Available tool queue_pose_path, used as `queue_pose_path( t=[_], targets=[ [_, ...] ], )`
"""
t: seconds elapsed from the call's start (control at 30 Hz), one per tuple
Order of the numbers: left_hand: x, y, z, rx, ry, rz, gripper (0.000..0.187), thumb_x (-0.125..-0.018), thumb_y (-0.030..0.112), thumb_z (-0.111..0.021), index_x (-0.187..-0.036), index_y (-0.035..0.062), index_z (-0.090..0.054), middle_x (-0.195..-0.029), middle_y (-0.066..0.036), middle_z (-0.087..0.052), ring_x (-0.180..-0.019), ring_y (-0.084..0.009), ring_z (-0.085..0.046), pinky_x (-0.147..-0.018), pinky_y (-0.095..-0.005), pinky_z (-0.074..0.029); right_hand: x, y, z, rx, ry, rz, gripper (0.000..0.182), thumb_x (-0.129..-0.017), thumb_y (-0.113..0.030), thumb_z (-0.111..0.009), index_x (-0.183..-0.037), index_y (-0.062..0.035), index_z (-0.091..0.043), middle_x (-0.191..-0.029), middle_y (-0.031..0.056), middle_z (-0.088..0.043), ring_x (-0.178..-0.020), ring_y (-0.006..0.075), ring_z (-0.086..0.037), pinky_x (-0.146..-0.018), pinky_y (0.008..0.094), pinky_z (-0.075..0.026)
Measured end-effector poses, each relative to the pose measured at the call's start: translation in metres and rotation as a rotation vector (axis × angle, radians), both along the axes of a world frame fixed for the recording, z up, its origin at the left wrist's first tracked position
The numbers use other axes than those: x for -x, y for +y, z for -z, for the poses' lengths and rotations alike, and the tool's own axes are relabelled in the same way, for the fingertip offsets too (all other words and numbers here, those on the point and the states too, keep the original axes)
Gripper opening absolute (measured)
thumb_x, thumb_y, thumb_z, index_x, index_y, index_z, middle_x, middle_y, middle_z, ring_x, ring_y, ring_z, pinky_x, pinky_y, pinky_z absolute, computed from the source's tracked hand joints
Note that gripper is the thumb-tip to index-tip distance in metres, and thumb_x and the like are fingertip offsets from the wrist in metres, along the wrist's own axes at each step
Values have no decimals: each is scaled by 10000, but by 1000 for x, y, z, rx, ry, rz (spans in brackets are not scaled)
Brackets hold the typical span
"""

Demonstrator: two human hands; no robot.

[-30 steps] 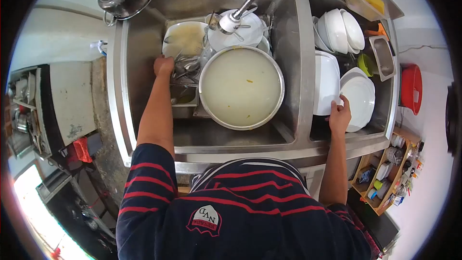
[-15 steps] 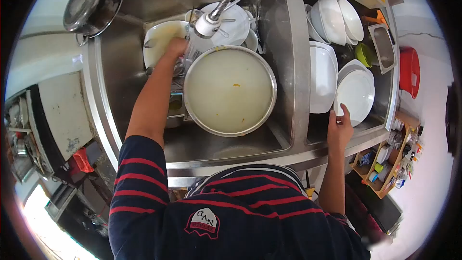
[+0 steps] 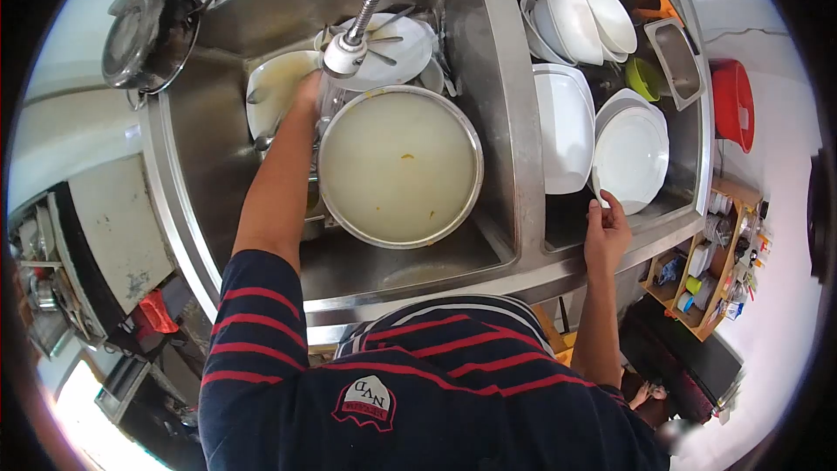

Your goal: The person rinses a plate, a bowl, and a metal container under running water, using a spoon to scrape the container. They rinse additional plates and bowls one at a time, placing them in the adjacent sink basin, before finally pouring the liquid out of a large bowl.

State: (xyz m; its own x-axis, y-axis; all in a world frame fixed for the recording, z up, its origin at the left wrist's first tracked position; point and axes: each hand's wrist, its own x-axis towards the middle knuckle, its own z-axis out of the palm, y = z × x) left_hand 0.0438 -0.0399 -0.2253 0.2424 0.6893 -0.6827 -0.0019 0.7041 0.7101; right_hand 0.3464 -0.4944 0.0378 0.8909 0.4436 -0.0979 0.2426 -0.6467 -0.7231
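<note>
My left hand (image 3: 308, 88) reaches into the left basin, between an off-white dish (image 3: 268, 87) and a large metal pot (image 3: 401, 237) filled with cloudy liquid. Its fingers are hidden, so I cannot see what they hold. A clear plastic or glass item (image 3: 331, 98) is right beside it, under the spray faucet head (image 3: 344, 57). Behind the pot lies a white plate (image 3: 410, 68) with several pieces of cutlery on it. In the right basin, my right hand (image 3: 608, 225) is at the near edge of a round white plate (image 3: 631, 159), fingers apart and nothing held.
White bowls (image 3: 571, 22), a rectangular white dish (image 3: 565, 131), a green cup (image 3: 643, 78) and a metal tray (image 3: 676, 63) fill the right basin. A dark lidded pot (image 3: 148, 39) stands at the left rim. A red basin (image 3: 732, 105) hangs at right.
The camera view has shifted, so the sinks appear farther left. My right hand has drawn slightly back from the round plate. My left hand stays by the off-white dish.
</note>
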Motion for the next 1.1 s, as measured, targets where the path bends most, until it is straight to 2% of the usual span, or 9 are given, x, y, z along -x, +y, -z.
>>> queue_pose_path(
  t=[0.1, 0.3, 0.43, 0.6, 0.8, 0.9, 1.0, 1.03, 1.1],
  targets=[
    [-18, -25, -94, 42, -53, -73, 320, -836, 234, -566, -1013, -25, -631, -954, -181, -670, -788, -298, -660, -748, -412, -537, -1, 0, 1, -14, -1, -5, 284, -890, -160, -650, -1120, 5, -638, -670, -1, -572, -581, 43, -469, -536, 211, -389],
    [12, 1, -41, 156, -245, -136, 185, -726, 115, -524, -883, 32, -573, -774, -107, -603, -699, -291, -585, -669, -393, -515, -3, 0, 1, -27, 26, 1, 273, -886, -151, -646, -1106, 9, -645, -666, -3, -566, -579, 42, -465, -534, 209, -385],
    [30, -16, -102, 2, -38, -147, 167, -690, 98, -537, -846, 40, -541, -754, -87, -549, -653, -278, -541, -634, -387, -490, -1, 1, -5, -54, 65, 0, 276, -884, -153, -648, -1102, 15, -645, -672, 2, -574, -591, 40, -476, -540, 207, -389],
    [55, -48, -155, -188, -19, -547, 278, -719, 71, -535, -985, -13, -531, -896, -115, -551, -757, -254, -568, -618, -385, -472, 0, 1, -9, -68, 82, -4, 274, -891, -146, -644, -1102, 28, -637, -686, 3, -584, -602, 46, -485, -549, 205, -398],
    [101, -84, -194, -200, -157, -563, 382, -791, 57, -544, -1160, -29, -502, -1072, -137, -570, -927, -272, -594, -719, -376, -501, -2, -5, -1, -176, 139, -4, 262, -895, -135, -639, -1098, 30, -634, -713, 18, -609, -639, 60, -516, -600, 202, -419],
    [97, -102, -206, -210, -150, -634, 406, -850, 60, -537, -1242, -29, -475, -1176, -155, -564, -1052, -274, -596, -875, -383, -523, -6, -9, 4, -200, 144, -17, 256, -890, -140, -642, -1083, 28, -641, -715, 28, -618, -652, 67, -535, -621, 207, -430],
    [86, -113, -209, -228, -166, -573, 407, -851, 71, -553, -1236, -36, -476, -1168, -151, -566, -1045, -272, -597, -880, -371, -522, -5, -9, 1, -194, 129, -21, 250, -885, -145, -644, -1064, 29, -647, -705, 31, -620, -654, 75, -547, -624, 214, -436],
    [79, -117, -212, -232, -162, -579, 406, -863, 90, -555, -1244, -24, -478, -1151, -141, -579, -1015, -252, -604, -776, -340, -526, -4, -8, -1, -183, 123, -13, 248, -883, -148, -645, -1054, 31, -650, -699, 31, -618, -654, 79, -552, -621, 218, -437],
    [71, -122, -215, -192, -153, -510, 404, -876, 115, -544, -1254, -13, -476, -1148, -134, -585, -1001, -243, -606, -717, -334, -505, -5, -9, -1, -181, 118, -7, 245, -883, -149, -643, -1050, 31, -650, -695, 31, -617, -651, 80, -552, -616, 219, -436]
  ],
)
